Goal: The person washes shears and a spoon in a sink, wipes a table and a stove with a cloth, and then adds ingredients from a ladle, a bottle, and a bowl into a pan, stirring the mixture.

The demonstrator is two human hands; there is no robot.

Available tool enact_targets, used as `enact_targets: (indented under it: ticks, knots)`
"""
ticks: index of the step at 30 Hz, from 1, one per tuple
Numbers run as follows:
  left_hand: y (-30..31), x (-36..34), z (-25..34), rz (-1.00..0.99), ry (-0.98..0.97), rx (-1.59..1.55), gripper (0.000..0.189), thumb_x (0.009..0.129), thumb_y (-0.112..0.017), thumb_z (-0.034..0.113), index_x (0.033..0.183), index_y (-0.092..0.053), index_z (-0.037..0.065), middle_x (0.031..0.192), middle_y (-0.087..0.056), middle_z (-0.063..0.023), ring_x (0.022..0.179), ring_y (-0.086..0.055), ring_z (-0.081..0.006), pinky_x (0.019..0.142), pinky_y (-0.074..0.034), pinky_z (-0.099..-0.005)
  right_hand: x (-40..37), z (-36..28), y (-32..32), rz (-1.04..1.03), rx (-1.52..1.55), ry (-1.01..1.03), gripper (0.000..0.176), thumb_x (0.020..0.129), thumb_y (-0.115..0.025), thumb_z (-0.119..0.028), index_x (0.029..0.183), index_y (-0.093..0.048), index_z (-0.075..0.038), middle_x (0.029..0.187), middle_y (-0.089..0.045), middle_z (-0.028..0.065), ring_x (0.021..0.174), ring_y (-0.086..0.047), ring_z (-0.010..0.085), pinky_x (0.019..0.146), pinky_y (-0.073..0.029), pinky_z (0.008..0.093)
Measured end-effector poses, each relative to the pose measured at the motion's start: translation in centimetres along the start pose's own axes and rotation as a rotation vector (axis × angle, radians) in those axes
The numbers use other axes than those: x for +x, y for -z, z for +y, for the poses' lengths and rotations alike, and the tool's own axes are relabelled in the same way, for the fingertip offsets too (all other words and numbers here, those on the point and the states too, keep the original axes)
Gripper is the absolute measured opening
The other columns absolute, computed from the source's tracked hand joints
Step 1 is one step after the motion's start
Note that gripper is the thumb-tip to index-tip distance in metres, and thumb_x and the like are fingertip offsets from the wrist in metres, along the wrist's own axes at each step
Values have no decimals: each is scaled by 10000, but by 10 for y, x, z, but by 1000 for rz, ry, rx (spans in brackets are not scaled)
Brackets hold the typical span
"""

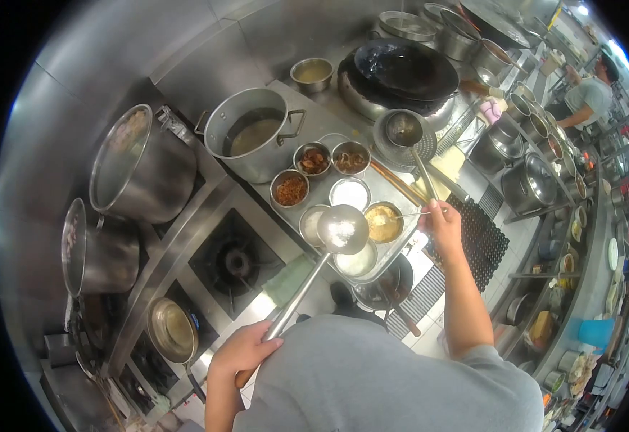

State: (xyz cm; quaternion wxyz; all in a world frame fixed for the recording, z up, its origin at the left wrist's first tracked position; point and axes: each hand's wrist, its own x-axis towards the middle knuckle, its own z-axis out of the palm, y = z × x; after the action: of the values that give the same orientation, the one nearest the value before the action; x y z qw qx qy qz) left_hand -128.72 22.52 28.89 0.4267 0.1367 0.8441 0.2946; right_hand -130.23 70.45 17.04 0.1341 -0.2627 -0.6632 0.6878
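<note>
My left hand is closed around the handle of a long metal ladle, whose bowl carries some white powder above the seasoning tins. In my right hand, the fingers pinch the thin handle of a small spoon. Its other end dips into a tin of yellowish powder. Around the ladle stand a tin of white powder, another pale tin, and tins of reddish-brown flakes and dark pieces. A second ladle rests on a round strainer, its handle reaching my right hand.
A large pot of liquid stands behind the tins. Left are tall stockpots, a gas burner and a small pan. A black wok sits at the back. Another person stands far right.
</note>
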Motion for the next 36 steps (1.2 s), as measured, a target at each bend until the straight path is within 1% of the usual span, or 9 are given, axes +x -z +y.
enact_targets:
  ticks: [6, 12, 14, 18, 22, 24, 28, 32, 36]
  knots:
    - [4, 7, -4, -122, 84, -83, 302, 920, -657, 314, 999, -635, 24, 735, -651, -97, 701, -644, -213, 675, -489, -358, -26, -39, -23, 55, -665, 270, 335, 1033, -560, -292, 902, -670, -4, 686, -660, 64, 647, -643, 127, 631, -511, 309]
    - [0, -33, -40, 7, 71, -254, 291, 949, -651, 324, 969, -616, 36, 706, -642, -59, 635, -626, -170, 623, -493, -331, -51, 15, -48, -152, -371, -31, 297, 987, -616, -264, 927, -692, 17, 696, -669, 135, 645, -647, 275, 669, -522, 388]
    - [-2, -48, -50, 107, 50, -298, 287, 954, -650, 318, 990, -622, 34, 697, -626, -47, 618, -612, -156, 607, -489, -325, -65, 30, -68, -97, -911, 275, 334, 924, -695, -261, 1091, -672, 27, 983, -694, 206, 937, -659, 348, 858, -509, 464]
    - [-8, -70, -77, 220, 33, -471, 282, 956, -653, 280, 1081, -619, 30, 704, -603, -25, 611, -589, -134, 582, -483, -305, -109, 12, -138, 73, -912, 813, 552, 868, -750, -244, 1324, -578, 17, 1329, -573, 248, 1271, -504, 417, 1081, -376, 497]
    - [-12, -74, -93, 348, -83, -789, 295, 959, -631, 259, 1117, -609, 12, 714, -599, -13, 604, -567, -119, 574, -473, -313, -187, -3, -253, -817, -499, 537, 543, 908, -690, -216, 1378, -524, -1, 1253, -615, 230, 1167, -580, 384, 1022, -446, 457]
    - [-12, -80, -91, 508, -154, -739, 424, 957, -622, 233, 1295, -557, -14, 819, -624, -32, 686, -590, -134, 640, -496, -321, -242, -47, -320, -1099, -271, 95, 433, 948, -625, -193, 1315, -539, 18, 1084, -678, 190, 1032, -642, 312, 932, -500, 407]
    - [-27, -104, -128, 892, -358, -750, 555, 958, -622, 224, 1438, -469, -9, 962, -629, -63, 808, -607, -149, 764, -517, -332, -291, -52, -395, -1021, 59, -242, 335, 960, -570, -145, 1250, -532, 18, 1024, -686, 172, 960, -656, 252, 865, -516, 358]
    - [-74, -154, -202, 707, -445, -1024, 522, 995, -601, 176, 1476, -454, 36, 1085, -649, -79, 959, -639, -163, 922, -507, -337, -316, -46, -424, -1016, 148, -527, 321, 935, -521, -92, 1233, -493, 23, 920, -669, 152, 793, -653, 221, 733, -520, 339]
    - [-149, -202, -258, 1027, -164, -1181, 371, 986, -553, 79, 1354, -564, 35, 987, -670, -52, 973, -649, -164, 913, -512, -315, -305, 18, -439, -1234, -76, -666, 370, 905, -550, -93, 1265, -502, -21, 734, -560, 61, 496, -477, 150, 525, -464, 353]
